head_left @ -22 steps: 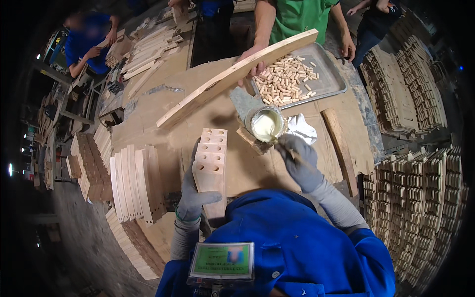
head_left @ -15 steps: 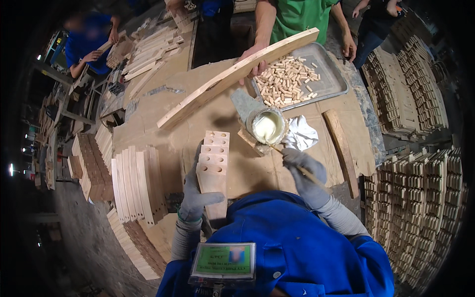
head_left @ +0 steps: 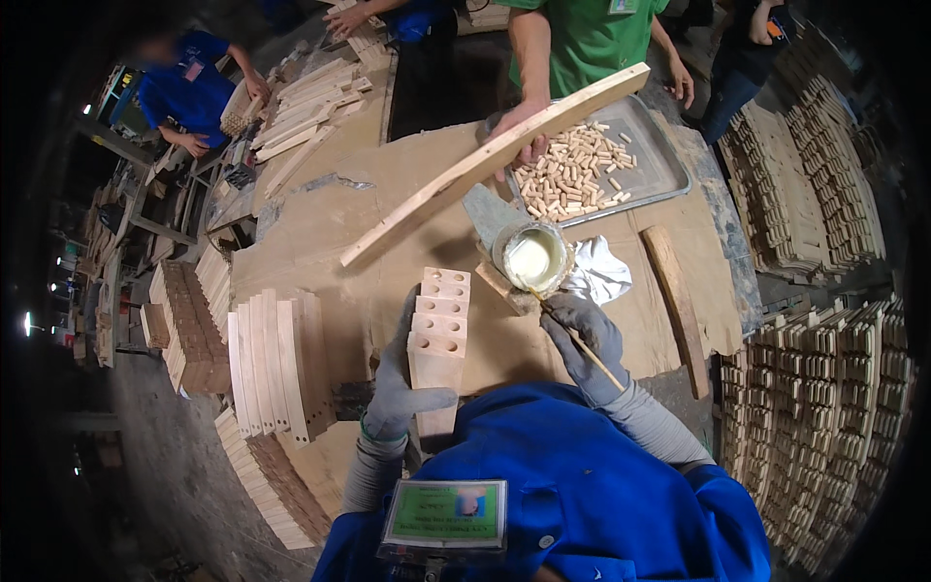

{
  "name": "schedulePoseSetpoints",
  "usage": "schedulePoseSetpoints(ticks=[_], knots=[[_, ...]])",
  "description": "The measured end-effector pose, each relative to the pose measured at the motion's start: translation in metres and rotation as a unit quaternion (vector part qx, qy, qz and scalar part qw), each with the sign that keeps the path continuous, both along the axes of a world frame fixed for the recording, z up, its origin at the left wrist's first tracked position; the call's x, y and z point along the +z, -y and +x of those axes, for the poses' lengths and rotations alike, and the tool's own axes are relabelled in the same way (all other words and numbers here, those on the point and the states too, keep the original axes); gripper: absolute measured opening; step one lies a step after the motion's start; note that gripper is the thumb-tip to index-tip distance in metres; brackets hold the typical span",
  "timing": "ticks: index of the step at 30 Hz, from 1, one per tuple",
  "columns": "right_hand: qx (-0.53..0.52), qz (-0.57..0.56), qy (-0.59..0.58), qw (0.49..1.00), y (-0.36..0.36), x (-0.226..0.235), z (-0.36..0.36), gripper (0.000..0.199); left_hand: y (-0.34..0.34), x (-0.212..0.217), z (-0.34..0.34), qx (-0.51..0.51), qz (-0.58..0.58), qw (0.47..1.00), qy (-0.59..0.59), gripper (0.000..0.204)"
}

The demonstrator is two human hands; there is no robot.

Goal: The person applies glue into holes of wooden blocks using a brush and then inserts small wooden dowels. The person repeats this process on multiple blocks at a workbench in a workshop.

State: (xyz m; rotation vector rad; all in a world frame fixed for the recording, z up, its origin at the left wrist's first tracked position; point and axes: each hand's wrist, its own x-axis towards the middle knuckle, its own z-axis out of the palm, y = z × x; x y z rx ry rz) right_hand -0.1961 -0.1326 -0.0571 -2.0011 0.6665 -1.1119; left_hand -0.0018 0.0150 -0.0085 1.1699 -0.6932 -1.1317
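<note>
My gloved left hand (head_left: pixel 402 383) grips the left side of a stack of pale wooden blocks (head_left: pixel 439 335) with round holes in their upper faces. A thin wooden stick (head_left: pixel 574 335) sits in my gloved right hand (head_left: pixel 584 339), its tip reaching the rim of a round tin of white glue (head_left: pixel 532 256) just beyond the blocks. The tin stands on a small wooden piece on the brown work table (head_left: pixel 330 233).
Across the table a person in green holds a long wooden slat (head_left: pixel 495 163) over a metal tray of wooden dowels (head_left: pixel 572 175). A crumpled foil (head_left: pixel 599 272) and a wooden bar (head_left: pixel 676 306) lie right. Wooden boards (head_left: pixel 276 364) stand left; stacked parts (head_left: pixel 824 427) fill the right.
My right hand has moved the stick up toward the glue tin. The left hand stays on the block stack.
</note>
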Motion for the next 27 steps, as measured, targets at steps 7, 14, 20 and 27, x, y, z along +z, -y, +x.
schedulePoseSetpoints(ticks=[7, 14, 20, 27], knots=[[-0.004, 0.346, 0.164, 0.924, 0.015, 0.049, 0.000, 0.016, 0.008, 0.019, -0.013, -0.015, 0.012, 0.999, -0.033, 0.114], [0.158, 0.410, 0.086, 0.894, 0.066, 0.132, 0.021, 0.026, 0.014, 0.011, -0.017, -0.091, -0.015, 0.996, 0.003, 0.119], [0.192, 0.388, 0.041, 0.901, 0.065, 0.131, 0.040, 0.017, 0.015, -0.002, -0.016, -0.107, -0.048, 0.992, 0.043, 0.119], [0.188, 0.330, -0.038, 0.924, 0.065, 0.130, 0.043, 0.017, 0.017, -0.006, -0.015, -0.117, -0.055, 0.990, 0.063, 0.120]])
